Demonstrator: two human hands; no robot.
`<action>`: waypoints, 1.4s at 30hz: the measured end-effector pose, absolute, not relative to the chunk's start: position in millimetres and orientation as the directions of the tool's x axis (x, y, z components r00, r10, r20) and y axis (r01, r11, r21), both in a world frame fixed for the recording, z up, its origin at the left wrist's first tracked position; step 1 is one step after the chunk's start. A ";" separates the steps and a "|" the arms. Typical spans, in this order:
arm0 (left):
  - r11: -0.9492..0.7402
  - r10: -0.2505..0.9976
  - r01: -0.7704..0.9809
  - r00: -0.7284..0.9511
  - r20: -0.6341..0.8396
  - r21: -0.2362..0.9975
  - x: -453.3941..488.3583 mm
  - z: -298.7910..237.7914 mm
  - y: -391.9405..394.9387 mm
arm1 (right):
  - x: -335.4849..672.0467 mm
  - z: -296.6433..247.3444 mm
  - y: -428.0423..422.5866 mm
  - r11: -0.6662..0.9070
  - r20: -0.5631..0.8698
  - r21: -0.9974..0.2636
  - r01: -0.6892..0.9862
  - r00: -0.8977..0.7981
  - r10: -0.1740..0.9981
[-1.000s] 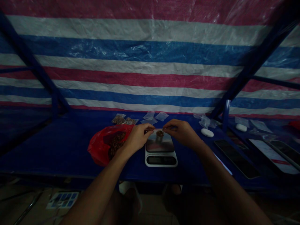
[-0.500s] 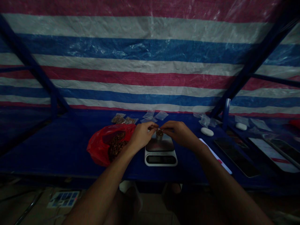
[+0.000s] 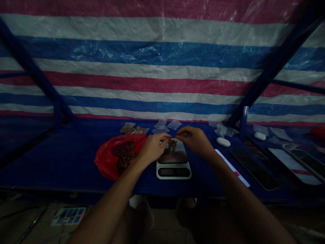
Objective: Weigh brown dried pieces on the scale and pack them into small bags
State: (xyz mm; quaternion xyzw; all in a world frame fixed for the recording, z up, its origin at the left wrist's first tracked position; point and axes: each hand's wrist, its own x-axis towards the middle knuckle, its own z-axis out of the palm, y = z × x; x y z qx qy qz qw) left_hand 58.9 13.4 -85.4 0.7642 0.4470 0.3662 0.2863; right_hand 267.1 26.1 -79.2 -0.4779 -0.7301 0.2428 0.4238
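Striped red, white and blue plastic tarpaulin (image 3: 162,51) hangs behind a table covered in dark blue (image 3: 63,159), with a blue metal frame post (image 3: 244,122) at the right. From the head view, the left hand (image 3: 153,147) and right hand (image 3: 195,139) hover over a white digital scale (image 3: 173,172), their fingertips a little further apart than half a second ago, when they nearly met. Both hands are curled into narrow pinches; whether they hold anything is too dark to tell. A small cup of brown material (image 3: 172,144) stands on the scale's platform, just below the fingers. The scale's display shows no readable figures. Beside the left hand lies a red plastic bag (image 3: 106,166) holding brown dried pieces (image 3: 125,158). Clear small bags (image 3: 167,124) lie beyond the scale, and filled ones (image 3: 127,128) to their left. Two white oval objects (image 3: 223,141) and dark phones (image 3: 254,168) sit to the right.
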 end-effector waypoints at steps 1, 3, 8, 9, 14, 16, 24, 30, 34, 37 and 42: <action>-0.442 0.890 0.474 0.336 0.307 0.761 58.6 -86.1 13.2 | 266.6 -81.5 27.7 0.412 0.378 -0.777 0.476 -0.171 0.910; -0.449 0.886 0.475 0.345 0.310 0.757 58.2 -87.8 12.8 | 264.5 -85.1 29.9 0.383 0.346 -0.827 0.411 -0.165 0.924; -0.460 0.879 0.476 0.362 0.309 0.750 58.6 -89.9 10.7 | 257.2 -89.8 32.1 0.331 0.300 -0.914 0.235 -0.159 0.941; -0.460 0.878 0.477 0.368 0.305 0.749 58.5 -89.8 10.0 | 256.0 -90.4 32.3 0.332 0.303 -0.918 0.219 -0.154 0.940; -0.436 0.893 0.526 0.354 0.278 0.730 57.5 -89.3 6.9 | 252.3 -92.6 30.8 0.333 0.299 -0.926 0.176 -0.192 0.935; -0.428 0.898 0.535 0.345 0.274 0.729 57.2 -89.7 6.5 | 251.6 -92.4 29.2 0.316 0.276 -0.934 0.165 -0.227 0.934; -0.424 0.901 0.529 0.333 0.279 0.735 54.8 -90.4 7.2 | 248.4 -87.1 22.8 0.282 0.223 -0.944 0.171 -0.299 0.928; -0.432 0.897 0.521 0.336 0.287 0.736 52.8 -91.7 7.0 | 250.9 -87.9 24.3 0.314 0.255 -0.931 0.188 -0.283 0.925; -0.443 0.893 0.516 0.328 0.309 0.733 54.0 -92.3 6.4 | 252.1 -93.4 27.7 0.335 0.280 -0.928 0.166 -0.284 0.917; -0.448 0.890 0.522 0.336 0.307 0.726 54.2 -91.3 5.6 | 250.8 -95.9 29.2 0.319 0.267 -0.935 0.154 -0.284 0.921; -0.432 0.898 0.534 0.326 0.295 0.726 53.4 -87.7 3.7 | 249.2 -95.7 29.9 0.333 0.277 -0.923 0.193 -0.267 0.923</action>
